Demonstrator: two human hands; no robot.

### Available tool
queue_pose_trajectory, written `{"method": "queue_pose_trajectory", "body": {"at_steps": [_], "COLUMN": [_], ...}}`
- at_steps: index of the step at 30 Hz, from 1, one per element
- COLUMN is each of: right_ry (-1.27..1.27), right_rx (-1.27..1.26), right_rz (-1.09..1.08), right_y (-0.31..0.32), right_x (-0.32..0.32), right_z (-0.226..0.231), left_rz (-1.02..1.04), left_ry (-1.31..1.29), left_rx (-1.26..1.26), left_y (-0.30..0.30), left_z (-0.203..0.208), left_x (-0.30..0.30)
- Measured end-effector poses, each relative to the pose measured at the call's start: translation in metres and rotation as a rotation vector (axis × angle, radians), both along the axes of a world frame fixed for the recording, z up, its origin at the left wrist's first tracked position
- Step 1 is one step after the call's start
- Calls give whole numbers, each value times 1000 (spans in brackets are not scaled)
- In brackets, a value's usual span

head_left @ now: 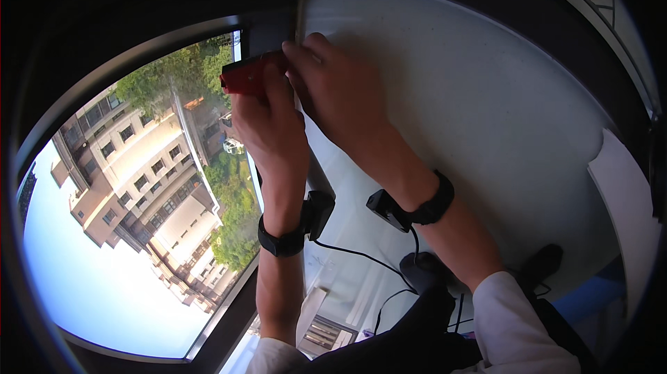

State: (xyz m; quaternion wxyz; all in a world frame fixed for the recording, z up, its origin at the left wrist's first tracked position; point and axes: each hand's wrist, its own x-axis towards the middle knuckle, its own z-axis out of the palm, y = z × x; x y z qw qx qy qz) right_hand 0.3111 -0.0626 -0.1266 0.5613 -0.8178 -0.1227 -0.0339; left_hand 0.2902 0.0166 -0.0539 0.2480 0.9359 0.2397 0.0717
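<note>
A small red, block-like thing with a dark upper edge [244,78] is held in my left hand [269,127], its thumb and fingers closed round it. It is up by the top corner of the window, in front of the dark frame. My right hand [342,85] is at the red thing's right end, with bent fingers drawn together. Whether those fingertips grip the red thing or something small beside it is hidden. The window pane [167,165] lies to the left of both hands.
A pale wall-like surface [472,96] spreads to the right of the hands. Black wrist straps with small boxes [321,213] sit on both wrists, and thin black cables [365,254] hang from them. A white panel [625,214] stands at the far right. My feet show below.
</note>
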Motion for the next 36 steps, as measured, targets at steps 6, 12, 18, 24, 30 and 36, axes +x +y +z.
{"method": "queue_pose_trajectory", "body": {"at_steps": [6, 12, 18, 24, 30, 36], "right_ry": [-56, -55, -40, -51, -45, -44], "right_rx": [48, 13, -12, -6, -12, 40], "right_rz": [16, 8, 10, -21, -23, -31], "right_y": [0, 1, -5, -4, -2, -5], "right_x": [-8, -9, -7, -7, -7, -4], "right_z": [-9, -11, -6, -10, -6, -3], "left_rz": [31, -9, -74, -73, -110, -66], "left_ry": [4, 11, -53, -138, -172, -167], "left_rx": [-167, -121, 5, 81, 123, 100], "left_y": [-2, 1, 0, -1, 1, -5], "left_z": [3, -11, -18, -27, -25, -20], "left_x": [-9, -6, -3, -1, 1, 6]}}
